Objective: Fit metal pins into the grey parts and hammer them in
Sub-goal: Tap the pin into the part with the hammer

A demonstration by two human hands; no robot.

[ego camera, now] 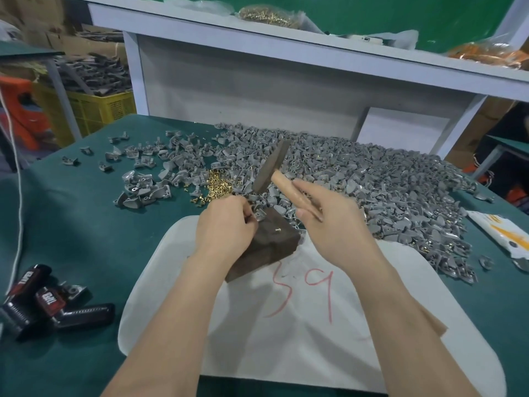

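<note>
My left hand [229,222] pinches a small grey part [261,215] at the far left corner of a dark wooden block [269,245]. One brass pin [277,230] lies loose on top of the block. My right hand [332,213] grips the wooden handle of a hammer [272,170], whose dark metal head is raised above the block and points away from me. A big heap of grey parts [357,179] covers the table behind the block. A small pile of brass pins [216,187] lies just behind my left hand.
The block rests on a white sheet [286,325] marked in red on the green table [71,224]. Black tools [51,305] lie at the near left, a white packet [503,233] at the right. A white shelf [286,53] with bags of pins stands behind.
</note>
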